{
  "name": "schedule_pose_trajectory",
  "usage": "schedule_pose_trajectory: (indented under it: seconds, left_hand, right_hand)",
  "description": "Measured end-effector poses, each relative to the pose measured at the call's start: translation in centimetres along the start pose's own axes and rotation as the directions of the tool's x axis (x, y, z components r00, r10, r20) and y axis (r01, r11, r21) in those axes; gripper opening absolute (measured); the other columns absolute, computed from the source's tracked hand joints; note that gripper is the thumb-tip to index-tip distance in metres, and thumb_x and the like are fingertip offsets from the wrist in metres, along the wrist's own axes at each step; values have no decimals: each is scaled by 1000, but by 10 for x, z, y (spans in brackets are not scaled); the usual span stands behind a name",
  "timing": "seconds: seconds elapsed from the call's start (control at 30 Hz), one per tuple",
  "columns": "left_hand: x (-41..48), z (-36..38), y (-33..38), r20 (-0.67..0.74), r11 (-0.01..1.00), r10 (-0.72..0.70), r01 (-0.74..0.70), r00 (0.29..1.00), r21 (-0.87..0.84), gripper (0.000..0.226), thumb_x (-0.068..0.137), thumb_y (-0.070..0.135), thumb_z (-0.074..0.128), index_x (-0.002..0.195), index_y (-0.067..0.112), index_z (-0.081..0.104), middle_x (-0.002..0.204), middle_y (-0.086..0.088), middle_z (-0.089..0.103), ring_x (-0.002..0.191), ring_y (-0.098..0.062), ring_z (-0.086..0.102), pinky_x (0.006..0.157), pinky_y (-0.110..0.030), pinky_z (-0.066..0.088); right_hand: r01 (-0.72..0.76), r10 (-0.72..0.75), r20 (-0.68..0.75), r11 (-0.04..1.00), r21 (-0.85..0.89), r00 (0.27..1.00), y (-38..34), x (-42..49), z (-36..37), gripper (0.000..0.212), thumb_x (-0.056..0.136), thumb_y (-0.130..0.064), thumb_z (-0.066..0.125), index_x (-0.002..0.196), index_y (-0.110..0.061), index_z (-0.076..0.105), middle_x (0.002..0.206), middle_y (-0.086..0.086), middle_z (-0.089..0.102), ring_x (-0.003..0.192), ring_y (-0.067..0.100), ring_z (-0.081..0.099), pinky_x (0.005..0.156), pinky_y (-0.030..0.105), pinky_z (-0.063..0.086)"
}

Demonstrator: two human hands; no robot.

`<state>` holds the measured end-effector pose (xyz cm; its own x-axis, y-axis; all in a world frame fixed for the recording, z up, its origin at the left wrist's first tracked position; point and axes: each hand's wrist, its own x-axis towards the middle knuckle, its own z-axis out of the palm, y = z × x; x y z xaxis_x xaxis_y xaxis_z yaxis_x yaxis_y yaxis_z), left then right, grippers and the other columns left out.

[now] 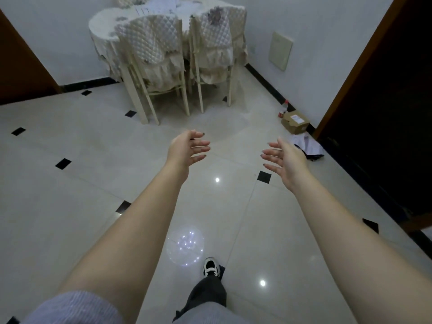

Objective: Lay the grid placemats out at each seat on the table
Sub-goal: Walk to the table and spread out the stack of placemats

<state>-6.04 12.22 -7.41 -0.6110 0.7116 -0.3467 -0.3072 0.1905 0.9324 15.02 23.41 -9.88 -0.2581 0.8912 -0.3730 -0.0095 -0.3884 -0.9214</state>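
The dining table point(102, 24) stands far ahead at the top of the view, draped in a cream cloth. A pale sheet with a line pattern point(152, 9) lies on its top near the far edge; I cannot tell whether it is a grid placemat. My left hand point(187, 150) and my right hand point(286, 159) are stretched out in front of me over the floor, well short of the table. Both hands hold nothing, with fingers spread and palms turned toward each other.
Two chairs with quilted cream covers point(154, 43) point(215, 31) are pushed in on the table's near side. A cardboard box point(295, 121), a bottle point(283, 108) and a folded cloth point(308, 147) lie by the right wall. A dark doorway point(385, 113) opens at right. My foot point(211, 267) is on the tiled floor.
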Motion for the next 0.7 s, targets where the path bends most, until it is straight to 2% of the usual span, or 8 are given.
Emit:
schedule_pose_trajectory:
  seconds: [0.17, 0.33, 0.47, 0.6, 0.7]
  left_hand:
    - [72, 10, 14, 7, 999, -52, 52, 999, -15, 31, 94, 23, 42, 107, 4, 63, 97, -16, 68, 92, -30, 67, 90, -42, 52]
    - [137, 32, 33, 52, 997, -78, 80, 996, -22, 28, 92, 21, 44, 105, 5, 63, 89, -12, 68, 83, -25, 67, 83, -37, 53]
    - [175, 57, 37, 94, 993, -120, 120, 988, 7, 29, 92, 20, 44, 108, 5, 63, 90, -13, 68, 84, -26, 67, 85, -39, 53]
    - [217, 84, 38, 107, 989, -146, 145, 984, 19, 31, 91, 22, 44, 108, 5, 63, 91, -13, 69, 82, -25, 69, 77, -36, 54]
    - [253, 111, 42, 105, 988, -153, 151, 983, 24, 30, 92, 21, 43, 105, 5, 63, 91, -14, 69, 83, -27, 69, 80, -38, 54]
  right_hand:
    - [14, -14, -53, 1000, -17, 998, -17, 63, 23, 26, 98, -31, 44, 95, -13, 62, 88, 9, 68, 84, 21, 68, 82, 39, 54]
    - [10, -9, -96, 1000, 7, 995, -37, 120, 42, 25, 99, -30, 44, 93, -14, 62, 86, 8, 67, 81, 19, 67, 77, 35, 54]
    - [-10, 15, -148, 999, 36, 989, -46, 153, 40, 24, 98, -28, 45, 91, -13, 62, 83, 8, 67, 78, 19, 67, 77, 36, 54]
    - [-40, 53, -205, 997, 64, 977, -54, 193, 31, 24, 98, -27, 45, 91, -11, 62, 83, 9, 67, 78, 20, 66, 77, 36, 54]
    - [-57, 73, -223, 995, 80, 972, -59, 233, 23, 24, 98, -26, 45, 94, -10, 62, 84, 9, 66, 78, 20, 66, 75, 35, 54]
